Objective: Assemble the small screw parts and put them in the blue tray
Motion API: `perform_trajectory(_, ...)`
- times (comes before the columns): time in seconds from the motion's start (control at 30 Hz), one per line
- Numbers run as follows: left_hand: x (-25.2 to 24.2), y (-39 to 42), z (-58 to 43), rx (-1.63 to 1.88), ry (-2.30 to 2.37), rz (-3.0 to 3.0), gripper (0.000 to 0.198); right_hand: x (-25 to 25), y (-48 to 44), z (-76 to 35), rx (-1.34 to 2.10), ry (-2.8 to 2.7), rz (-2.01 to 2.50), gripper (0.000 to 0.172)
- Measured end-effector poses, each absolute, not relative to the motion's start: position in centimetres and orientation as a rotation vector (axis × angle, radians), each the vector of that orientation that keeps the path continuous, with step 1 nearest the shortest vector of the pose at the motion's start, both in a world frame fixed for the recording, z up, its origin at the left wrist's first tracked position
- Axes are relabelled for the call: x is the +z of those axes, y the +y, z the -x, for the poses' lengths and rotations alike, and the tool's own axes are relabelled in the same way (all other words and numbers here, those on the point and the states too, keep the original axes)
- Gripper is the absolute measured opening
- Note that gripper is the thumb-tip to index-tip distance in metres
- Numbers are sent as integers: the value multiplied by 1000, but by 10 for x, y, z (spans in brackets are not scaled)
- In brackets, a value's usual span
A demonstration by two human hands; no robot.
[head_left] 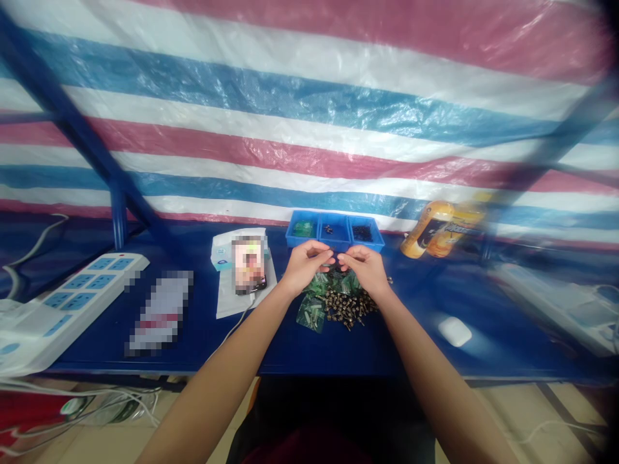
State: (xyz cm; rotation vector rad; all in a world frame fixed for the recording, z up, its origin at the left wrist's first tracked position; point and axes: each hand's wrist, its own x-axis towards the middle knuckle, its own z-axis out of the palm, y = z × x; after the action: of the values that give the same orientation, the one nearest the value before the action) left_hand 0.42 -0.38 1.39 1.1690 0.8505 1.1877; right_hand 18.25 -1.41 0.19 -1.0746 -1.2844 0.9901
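Note:
My left hand (308,263) and my right hand (363,265) face each other in the head view, just in front of a blue three-part tray (334,246). Thumb and fingers of each hand are pinched together; anything between them is too small to make out. Below the hands lies a pile of small brass-coloured metal parts (345,309). Beside it are small clear green-tinted plastic bags (310,314), partly behind my hands. The tray's left compartment contains green-tinted bags (304,229), the middle some small dark pieces (329,229), and the right many black pieces (362,233).
Left of my arms are a phone (249,264) on a white packet, a pixelated flat object (162,312) and a power strip (77,303). To the right are two yellow-orange bottles (429,229), a white earphone-like case (455,331) and a blurred white strip (556,309).

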Motion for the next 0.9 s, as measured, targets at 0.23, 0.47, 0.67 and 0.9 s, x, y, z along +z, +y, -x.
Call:
perform_trajectory(0.23,12,-2,-4,1190,874,-1248,31,-4,-9,-185,1034,-1219,1102,45)
perform_trajectory(0.47,15,-4,-5,1208,892,-1252,30,0,-11,-188,919,-1259,1118,40)
perform_trajectory(0.67,12,-2,-5,1210,913,-1285,30,-3,-8,-193,855,-1163,1198,52)
perform_trajectory(0.9,8,3,-3,1212,927,-1315,30,-2,-4,-197,814,-914,1150,52)
